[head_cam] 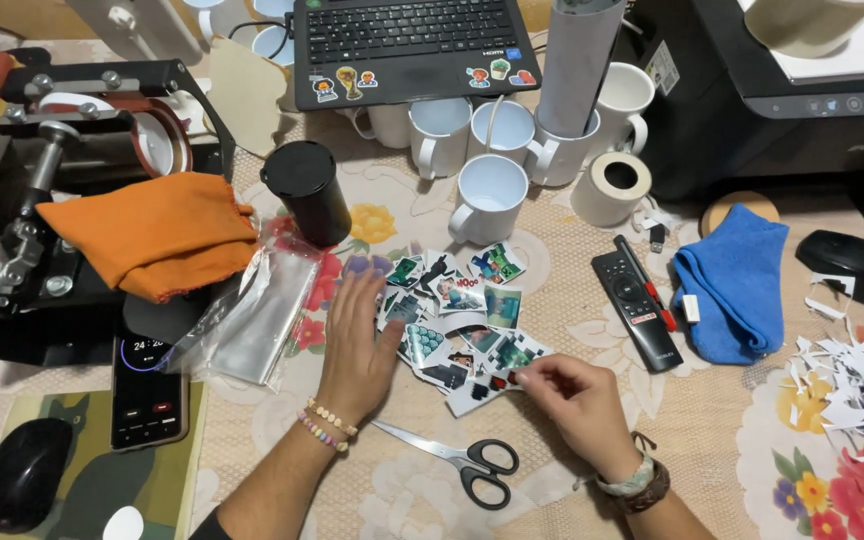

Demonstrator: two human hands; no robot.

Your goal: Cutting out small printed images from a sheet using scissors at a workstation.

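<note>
My left hand (357, 340) lies flat, fingers spread, on the flowered tablecloth at the left edge of a pile of small cut-out stickers (457, 310). My right hand (577, 400) pinches one sticker (482, 390) at the near edge of the pile between thumb and fingertips. Black-handled scissors (462, 460) lie shut on the cloth between my two wrists. Both wrists wear bracelets.
White mugs (487, 190), a black mug (307, 190) and a tape roll (612, 185) stand behind the pile. A remote (637, 305), blue cloth (737, 285), mouse (852, 262) and paper scraps (852, 390) lie right. Plastic sleeves (262, 310), phone (147, 390), orange cloth (152, 235) and mug press (32, 200) sit left; a laptop (407, 45) is behind.
</note>
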